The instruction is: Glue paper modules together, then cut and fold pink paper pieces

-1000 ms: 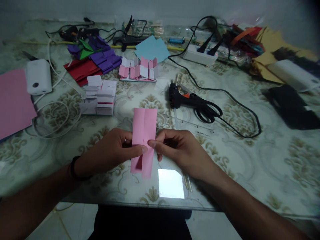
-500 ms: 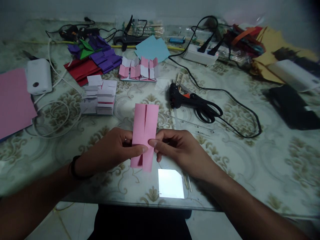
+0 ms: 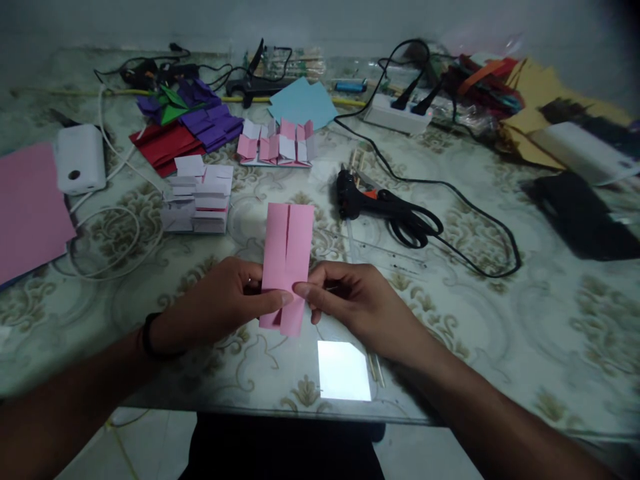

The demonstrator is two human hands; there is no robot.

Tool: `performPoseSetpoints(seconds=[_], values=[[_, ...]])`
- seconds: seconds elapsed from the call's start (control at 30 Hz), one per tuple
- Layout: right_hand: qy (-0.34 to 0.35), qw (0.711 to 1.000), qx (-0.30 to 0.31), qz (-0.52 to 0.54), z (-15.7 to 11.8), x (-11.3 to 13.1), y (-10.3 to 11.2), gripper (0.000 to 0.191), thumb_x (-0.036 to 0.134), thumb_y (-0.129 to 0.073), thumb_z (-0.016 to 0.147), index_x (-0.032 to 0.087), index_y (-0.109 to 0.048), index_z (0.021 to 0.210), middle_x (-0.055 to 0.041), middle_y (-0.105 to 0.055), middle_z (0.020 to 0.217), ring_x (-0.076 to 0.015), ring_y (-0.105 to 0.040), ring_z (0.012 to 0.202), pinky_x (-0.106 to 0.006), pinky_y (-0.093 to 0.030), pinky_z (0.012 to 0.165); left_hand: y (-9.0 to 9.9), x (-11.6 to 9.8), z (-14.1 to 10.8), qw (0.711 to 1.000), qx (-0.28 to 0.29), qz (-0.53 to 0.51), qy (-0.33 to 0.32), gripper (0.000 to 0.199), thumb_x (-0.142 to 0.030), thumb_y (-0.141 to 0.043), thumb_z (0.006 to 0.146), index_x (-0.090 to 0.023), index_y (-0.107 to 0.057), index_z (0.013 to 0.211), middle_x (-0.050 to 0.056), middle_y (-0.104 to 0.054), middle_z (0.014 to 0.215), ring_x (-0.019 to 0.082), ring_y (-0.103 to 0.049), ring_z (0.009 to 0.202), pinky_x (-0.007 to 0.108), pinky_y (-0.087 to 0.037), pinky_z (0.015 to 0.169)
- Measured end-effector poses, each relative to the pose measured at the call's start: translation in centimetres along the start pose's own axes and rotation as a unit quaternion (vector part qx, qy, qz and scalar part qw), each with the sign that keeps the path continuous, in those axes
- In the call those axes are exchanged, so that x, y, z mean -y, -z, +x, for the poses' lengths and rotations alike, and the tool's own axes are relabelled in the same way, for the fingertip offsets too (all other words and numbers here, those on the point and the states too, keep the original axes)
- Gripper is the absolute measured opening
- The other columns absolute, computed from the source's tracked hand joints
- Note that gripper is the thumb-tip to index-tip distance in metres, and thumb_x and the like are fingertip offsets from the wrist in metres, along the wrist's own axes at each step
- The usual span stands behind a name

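Observation:
A pink paper (image 3: 287,240), its two long sides folded inward so their edges meet near the middle, is held above the patterned table (image 3: 225,373). My left hand (image 3: 235,290) grips its left edge, thumb on the front and fingers behind. On the right edge, my right hand (image 3: 350,293) pinches the paper the same way, its thumb close to the left thumb. The lower end of the paper gapes slightly between its flaps. Fingers behind the sheet are partly hidden.
Beyond the hands lie folded white-and-pink pieces (image 3: 275,143), a white folded piece (image 3: 200,197), a black glue gun (image 3: 347,193) and scissors (image 3: 413,220). Pink sheets (image 3: 30,213) and a white device (image 3: 80,160) are at left. A power strip (image 3: 395,115) stands at the back.
The pink paper has shifted slightly left and its lower end a little up in view. Both hands keep their hold on it.

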State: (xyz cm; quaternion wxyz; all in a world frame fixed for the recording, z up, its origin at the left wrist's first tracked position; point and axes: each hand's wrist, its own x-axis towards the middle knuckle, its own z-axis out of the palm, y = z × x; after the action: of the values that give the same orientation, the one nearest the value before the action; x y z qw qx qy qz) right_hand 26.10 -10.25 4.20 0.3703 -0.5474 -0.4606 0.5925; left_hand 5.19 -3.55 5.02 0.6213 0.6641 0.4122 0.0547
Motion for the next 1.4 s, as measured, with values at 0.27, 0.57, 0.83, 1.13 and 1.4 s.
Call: performPoseSetpoints(seconds=[0.27, 0.57, 0.83, 1.13, 1.4], values=[[0.004, 1.000, 0.022, 0.019, -0.02, -0.25, 0.10, 0.038, 0.051, -0.087, 0.082, 0.019, -0.071, 0.070, 0.0026, -0.064, 0.063, -0.0116, -0.058, 0.056, -0.025, -0.047, 0.056, 0.14, 0.10, -0.02, 0.998, -0.037, 0.046, -0.012, 0.034, -0.043, -0.067, 0.089, -0.014, -0.074, 0.071, 0.000, -0.065, 0.061, 0.012, -0.053, 0.055, 0.023, -0.035, 0.051], [-0.008, 0.999, 0.011, 0.038, 0.07, 0.06, 0.03, 0.037, 0.050, -0.088, 0.081, 0.018, -0.072, 0.072, 0.0027, -0.065, 0.064, -0.0112, -0.058, 0.056, -0.025, -0.049, 0.056, -0.45, -0.36, 0.07, 0.998, 0.003, -0.057, 0.013, 0.025, -0.038, -0.071, 0.086, -0.015, -0.081, 0.081, 0.006, -0.082, 0.077, 0.023, -0.080, 0.075, 0.029, -0.063, 0.067], [-0.006, 0.998, 0.021, 0.052, 0.05, -0.14, 0.14, 0.037, 0.049, -0.090, 0.079, 0.018, -0.071, 0.069, 0.0029, -0.064, 0.062, -0.0108, -0.058, 0.056, -0.024, -0.050, 0.056, -0.34, 0.15, 0.05, 0.998, -0.004, -0.063, -0.003, 0.027, -0.039, -0.072, 0.088, -0.015, -0.082, 0.084, 0.006, -0.083, 0.080, 0.025, -0.082, 0.078, 0.030, -0.066, 0.067], [-0.005, 0.999, 0.014, 0.048, 0.05, -0.13, 0.16, 0.036, 0.048, -0.088, 0.081, 0.017, -0.072, 0.073, 0.0026, -0.066, 0.066, -0.0104, -0.060, 0.056, -0.024, -0.050, 0.056, -0.45, -0.21, 0.09, 0.997, -0.007, -0.081, 0.007, 0.021, -0.033, -0.073, 0.087, -0.016, -0.085, 0.088, 0.007, -0.085, 0.079, 0.024, -0.084, 0.076, 0.027, -0.067, 0.068], [-0.010, 0.997, 0.043, 0.060, 0.25, -0.35, 0.11, 0.032, 0.044, -0.090, 0.080, 0.018, -0.073, 0.073, 0.0027, -0.066, 0.066, -0.0104, -0.059, 0.058, -0.023, -0.049, 0.055, -0.31, -0.16, -0.05, 0.998, -0.020, -0.063, -0.012, 0.025, -0.037, -0.072, 0.089, -0.016, -0.085, 0.092, 0.008, -0.086, 0.080, 0.026, -0.085, 0.078, 0.027, -0.067, 0.067]])
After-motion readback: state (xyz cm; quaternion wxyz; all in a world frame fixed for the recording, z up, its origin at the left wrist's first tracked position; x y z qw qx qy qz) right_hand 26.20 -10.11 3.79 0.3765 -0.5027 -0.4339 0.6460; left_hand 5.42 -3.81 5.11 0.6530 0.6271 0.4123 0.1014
